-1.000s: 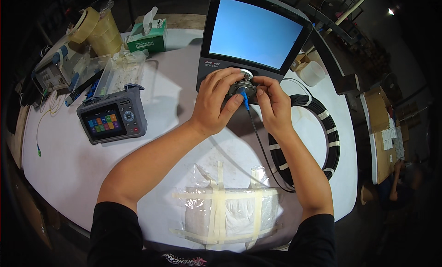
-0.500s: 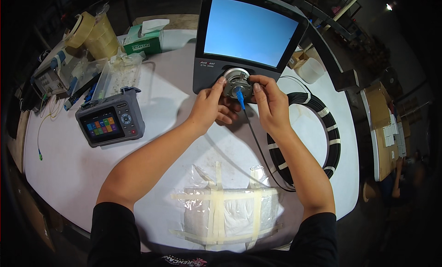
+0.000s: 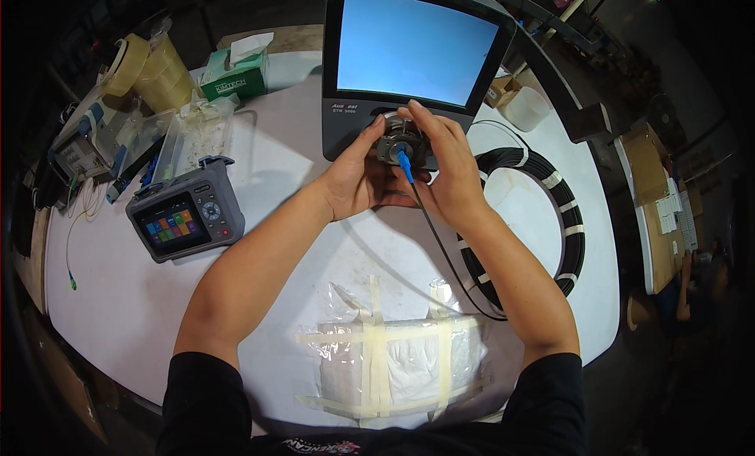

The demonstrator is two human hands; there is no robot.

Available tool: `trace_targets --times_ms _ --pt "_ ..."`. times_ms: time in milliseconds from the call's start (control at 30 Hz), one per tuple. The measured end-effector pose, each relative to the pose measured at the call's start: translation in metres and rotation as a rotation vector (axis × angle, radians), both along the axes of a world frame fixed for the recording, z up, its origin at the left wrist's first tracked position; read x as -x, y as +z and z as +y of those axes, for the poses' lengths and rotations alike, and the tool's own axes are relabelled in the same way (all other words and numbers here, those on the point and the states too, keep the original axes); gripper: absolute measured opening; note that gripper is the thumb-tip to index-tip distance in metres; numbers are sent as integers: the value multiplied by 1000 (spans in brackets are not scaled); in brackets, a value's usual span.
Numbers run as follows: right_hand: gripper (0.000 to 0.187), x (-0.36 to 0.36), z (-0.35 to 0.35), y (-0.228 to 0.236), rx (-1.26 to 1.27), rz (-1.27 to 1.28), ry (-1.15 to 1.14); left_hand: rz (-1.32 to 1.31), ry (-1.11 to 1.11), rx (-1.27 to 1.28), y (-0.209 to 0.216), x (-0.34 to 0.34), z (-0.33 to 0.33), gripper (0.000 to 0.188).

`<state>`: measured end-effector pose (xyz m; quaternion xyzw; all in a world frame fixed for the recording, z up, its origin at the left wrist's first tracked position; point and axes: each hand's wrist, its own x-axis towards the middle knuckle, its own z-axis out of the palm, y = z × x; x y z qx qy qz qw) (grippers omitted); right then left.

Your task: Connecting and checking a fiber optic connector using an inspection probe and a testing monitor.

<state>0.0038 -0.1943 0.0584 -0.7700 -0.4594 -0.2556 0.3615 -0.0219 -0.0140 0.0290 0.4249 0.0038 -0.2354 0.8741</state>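
A dark desktop fibre-inspection monitor [image 3: 413, 47] with a pale blue screen stands at the far middle. From its front projects a round metal connector mount [image 3: 388, 146], with a blue fibre connector [image 3: 405, 166] plugged into its centre. My left hand [image 3: 352, 178] grips the mount from the left, thumb at its upper edge and other fingers curled beneath, partly hidden. Around the right and top of it my right hand [image 3: 451, 163] closes, its forefinger raised over the upper edge. A thin black cable [image 3: 434, 224] runs from the connector to a coiled black cable [image 3: 572, 220] bound with pale tape.
At left stands a grey handheld tester [image 3: 185, 212] with a lit screen. Behind it are a clear plastic tray [image 3: 197, 137], a green tissue box [image 3: 236, 77], tape rolls [image 3: 161, 75] and a bench instrument [image 3: 82, 149]. A white pad [image 3: 413, 368] is taped near the front edge.
My right hand has shifted its hold, its forefinger now raised over the mount's top. My left hand has closed further round the mount. The whole view has shifted slightly.
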Motion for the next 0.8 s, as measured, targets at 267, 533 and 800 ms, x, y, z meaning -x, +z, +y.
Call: trace_targets --times_ms 267,533,800 --pt "97 -1 6 0 77 -106 -78 44 103 -52 9 2 -6 79" --pt "103 -1 7 -2 48 -151 -86 37 60 -20 1 1 0 78" --pt "102 -4 2 -2 45 -136 -64 19 37 48 -2 0 0 80"
